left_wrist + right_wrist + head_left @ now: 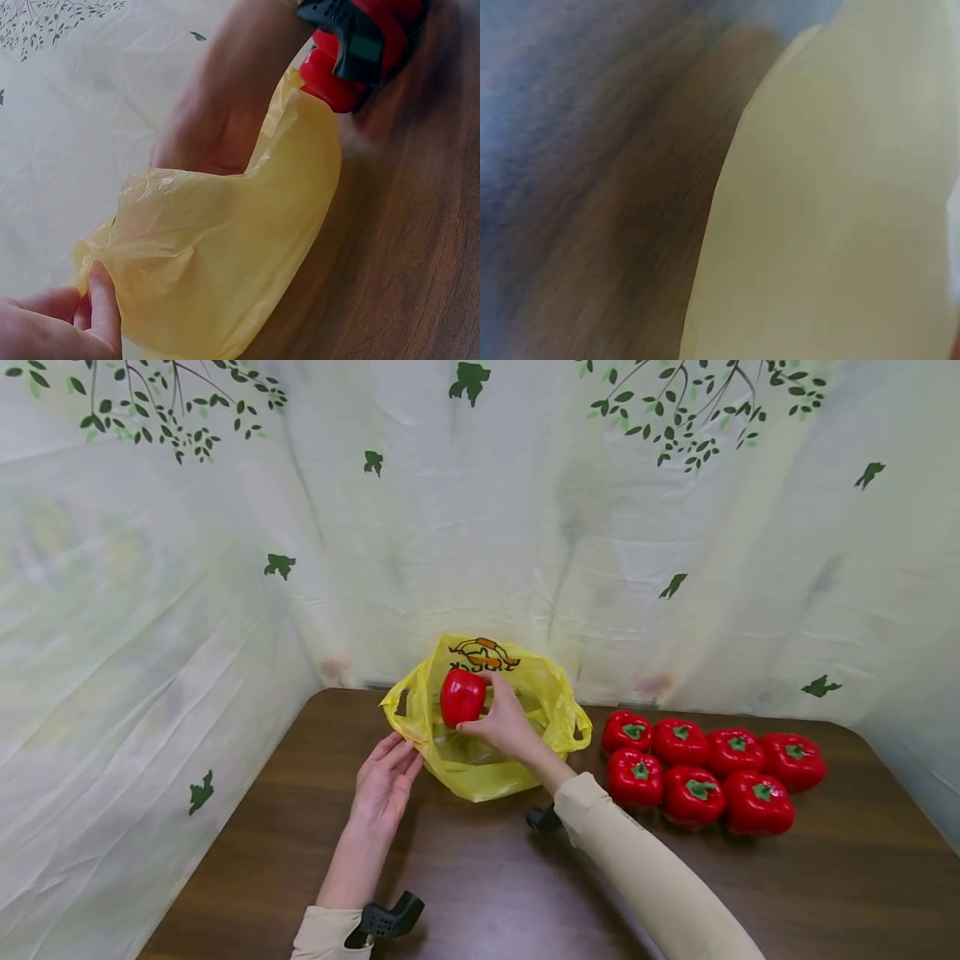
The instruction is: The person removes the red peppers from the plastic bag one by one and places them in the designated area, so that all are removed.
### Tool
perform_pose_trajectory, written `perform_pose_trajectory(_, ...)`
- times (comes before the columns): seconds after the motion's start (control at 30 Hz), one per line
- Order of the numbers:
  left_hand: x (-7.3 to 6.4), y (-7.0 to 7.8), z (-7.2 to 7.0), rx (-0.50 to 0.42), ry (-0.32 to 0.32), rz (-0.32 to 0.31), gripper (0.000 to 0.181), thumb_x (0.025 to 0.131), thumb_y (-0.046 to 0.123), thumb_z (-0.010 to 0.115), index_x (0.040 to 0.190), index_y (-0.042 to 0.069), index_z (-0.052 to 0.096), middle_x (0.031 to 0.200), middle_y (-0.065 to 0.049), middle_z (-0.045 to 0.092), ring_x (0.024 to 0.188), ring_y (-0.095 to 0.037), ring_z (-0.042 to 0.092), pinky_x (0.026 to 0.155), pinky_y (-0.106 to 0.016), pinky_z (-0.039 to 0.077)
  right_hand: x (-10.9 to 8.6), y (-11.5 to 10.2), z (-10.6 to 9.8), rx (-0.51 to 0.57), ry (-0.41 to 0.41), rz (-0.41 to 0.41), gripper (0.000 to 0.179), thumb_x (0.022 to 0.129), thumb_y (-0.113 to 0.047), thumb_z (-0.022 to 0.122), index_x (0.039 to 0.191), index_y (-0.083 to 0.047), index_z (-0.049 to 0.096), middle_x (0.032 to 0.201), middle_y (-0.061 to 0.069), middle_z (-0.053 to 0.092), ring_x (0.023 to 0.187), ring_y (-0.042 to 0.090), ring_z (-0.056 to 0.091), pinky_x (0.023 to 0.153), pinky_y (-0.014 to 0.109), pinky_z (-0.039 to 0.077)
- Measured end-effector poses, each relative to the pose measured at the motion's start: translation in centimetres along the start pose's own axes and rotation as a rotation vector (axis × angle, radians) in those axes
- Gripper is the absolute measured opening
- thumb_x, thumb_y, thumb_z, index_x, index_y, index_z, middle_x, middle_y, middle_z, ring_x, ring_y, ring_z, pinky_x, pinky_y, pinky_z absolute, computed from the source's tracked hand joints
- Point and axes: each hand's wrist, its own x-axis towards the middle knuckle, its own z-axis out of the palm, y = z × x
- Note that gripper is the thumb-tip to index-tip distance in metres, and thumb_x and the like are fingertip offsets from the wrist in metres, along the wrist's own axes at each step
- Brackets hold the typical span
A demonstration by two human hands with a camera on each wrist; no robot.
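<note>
A yellow plastic bag lies on the table with its mouth spread towards the head camera. My right hand grips a red bell pepper between thumb and fingers, at the bag's opening. At the bag's left edge, my left hand pinches the rim; the left wrist view shows its thumb and fingers closing on the thin plastic. There the bag hides the fingers of the right hand. The right wrist view is mostly filled by the bag's side, with neither hand clearly visible.
Several red bell peppers with green stems stand in two rows on the brown wooden table, right of the bag. Behind the table hangs a pale curtain printed with leaves. Dark wrist cameras stick out beside the forearms.
</note>
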Motion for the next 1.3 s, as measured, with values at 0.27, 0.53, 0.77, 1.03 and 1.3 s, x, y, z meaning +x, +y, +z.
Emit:
perform_pose_trajectory(0.27, 0.1, -0.3, -0.1, 0.012, -0.004, -0.006, 0.022, 0.097, -0.009, 0.052, 0.114, 0.003, 0.057, 0.117, -0.011, 0.061, 0.11, -0.022, 0.062, 0.099, -0.036, 0.048, -1.9, -0.2, -1.1, 0.121, 0.029, -0.023, 0.086, 0.073, -0.012, 0.088, 0.142, -0.015, 0.036, 0.134, 0.007, 0.042, 0.105, 0.028, 0.058, 0.082, 0.035, 0.057)
perform_pose_trajectory(0.53, 0.1, -0.3, -0.2, 0.026, -0.018, -0.006, 0.022, 0.097, -0.01, 0.052, 0.114, 0.003, 0.058, 0.116, -0.011, 0.061, 0.108, -0.021, 0.062, 0.099, -0.035, 0.048, -3.8, -1.3, -2.9, 0.141, 0.05, -0.043, 0.089, 0.073, -0.012, 0.087, 0.146, -0.02, 0.036, 0.139, 0.004, 0.041, 0.103, 0.03, 0.059, 0.073, 0.034, 0.059)
perform_pose_trajectory(0.77, 0.2, -0.3, -0.2, 0.004, -0.014, -0.013, 0.021, 0.097, -0.01, 0.052, 0.111, 0.003, 0.06, 0.113, -0.011, 0.063, 0.107, -0.021, 0.063, 0.098, -0.035, 0.049, -6.1, -2.3, -5.1, 0.174, 0.027, -0.1, 0.088, 0.073, -0.01, 0.086, 0.145, -0.027, 0.038, 0.141, -0.002, 0.039, 0.11, 0.031, 0.057, 0.073, 0.035, 0.06)
perform_pose_trajectory(1.03, 0.2, -0.5, 0.0, 0.005, -0.002, -0.021, 0.019, 0.097, -0.01, 0.052, 0.106, 0.004, 0.061, 0.109, -0.011, 0.064, 0.105, -0.021, 0.064, 0.097, -0.035, 0.05, -9.5, -4.2, -8.7, 0.25, 0.021, -0.11, 0.087, 0.073, 0.003, 0.083, 0.143, -0.025, 0.038, 0.14, 0.001, 0.039, 0.113, 0.032, 0.056, 0.074, 0.038, 0.06)
perform_pose_trajectory(1.3, 0.1, -0.5, 0.0, 0.002, -0.011, -0.021, 0.019, 0.097, -0.01, 0.051, 0.105, 0.004, 0.061, 0.109, -0.011, 0.064, 0.105, -0.02, 0.064, 0.096, -0.034, 0.051, -12.6, -4.4, -12.6, 0.316, 0.03, -0.112, 0.091, 0.076, 0.006, 0.08, 0.147, -0.023, 0.032, 0.138, 0.007, 0.046, 0.111, 0.033, 0.06, 0.078, 0.043, 0.059)
